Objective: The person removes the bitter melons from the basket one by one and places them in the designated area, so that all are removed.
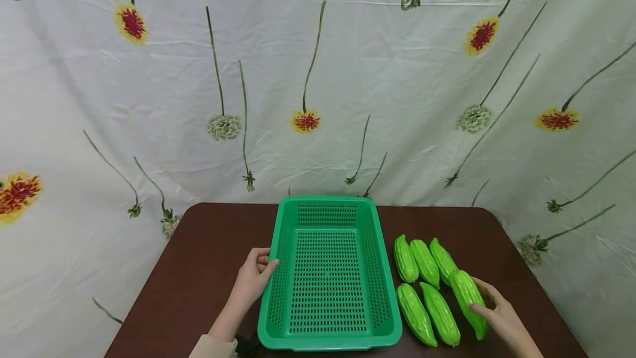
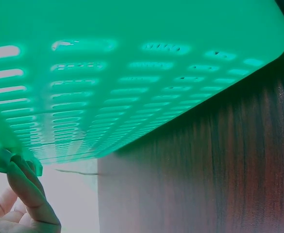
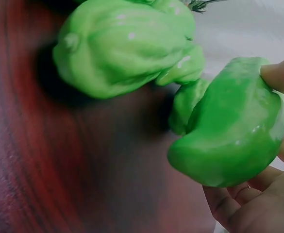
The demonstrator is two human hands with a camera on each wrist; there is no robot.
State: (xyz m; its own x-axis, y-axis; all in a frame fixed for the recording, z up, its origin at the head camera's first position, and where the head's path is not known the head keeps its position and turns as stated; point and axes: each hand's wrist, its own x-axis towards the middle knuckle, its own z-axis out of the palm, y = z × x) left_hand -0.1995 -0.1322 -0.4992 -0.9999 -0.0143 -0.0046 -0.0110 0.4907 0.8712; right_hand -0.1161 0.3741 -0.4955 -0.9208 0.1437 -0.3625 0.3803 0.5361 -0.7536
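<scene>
A green plastic basket [image 1: 330, 342] with slotted walls and floor stands in the middle of the table, with nothing inside. My left hand [image 1: 252, 278] pinches its left rim; in the left wrist view the fingers [image 2: 27, 189] curl up under the rim, beside the slotted outer wall [image 2: 195, 29]. On the right, my right hand [image 1: 503, 314] grips a glossy green bitter melon [image 1: 466, 297] between thumb and fingers. The right wrist view shows this bitter melon [image 3: 239, 131] tilted up, close to the others. Several more bitter melons [image 1: 412, 314] lie in two rows right of the basket.
The dark brown wooden table [image 1: 213, 236] has rounded far corners. Behind it hangs a pale cloth [image 1: 268, 43] printed with flowers and stems. A small black item [image 1: 247, 345] shows by the left sleeve [image 1: 215, 347].
</scene>
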